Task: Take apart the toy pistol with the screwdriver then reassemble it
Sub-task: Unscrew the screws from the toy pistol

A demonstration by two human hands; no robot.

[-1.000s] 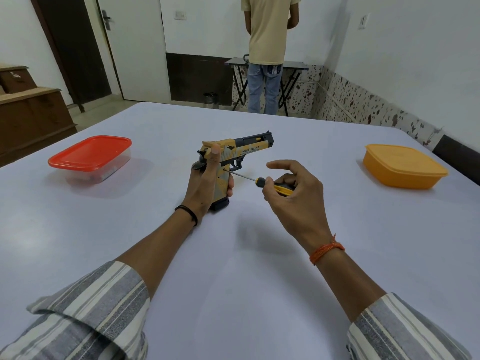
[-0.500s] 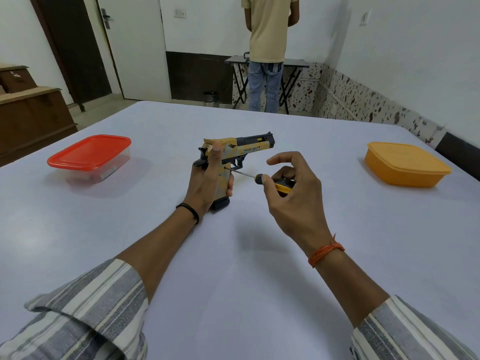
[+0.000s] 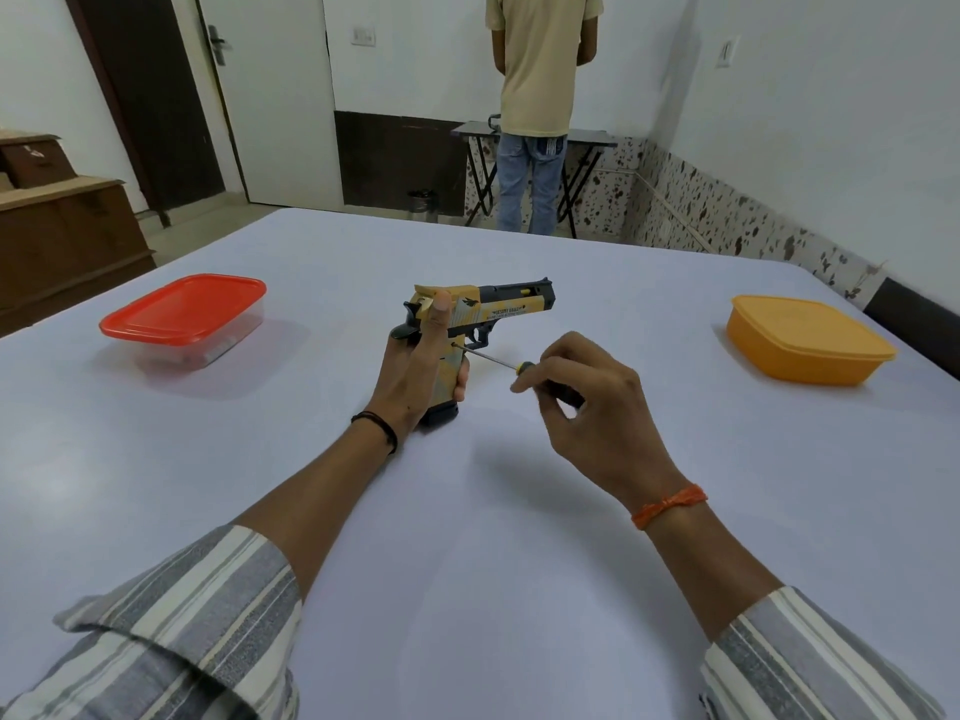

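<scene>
On the left of the tabletop (image 3: 156, 511) a clear container with a red lid (image 3: 183, 317) is set, well apart from the work. Near the centre the toy pistol (image 3: 480, 314) is held upright, its magazine base resting on the tabletop and its barrel pointing right. The left hand (image 3: 415, 374) is wrapped round the grip from behind, with the thumb laid up against the rear of the slide. The pistol is judged to be light, rigid moulded plastic with a smooth printed skin, so a firm hold on the grip is advised to resist the turning load. The screwdriver (image 3: 498, 358) is set with its tip against the frame just behind the trigger guard. Its handle is pinched by the curled fingers of the right hand (image 3: 587, 407). The thin shaft is judged liable to slip out of a small screw head; steady axial pressure is advised. At the far right an orange lidded box (image 3: 808, 337) is set.
</scene>
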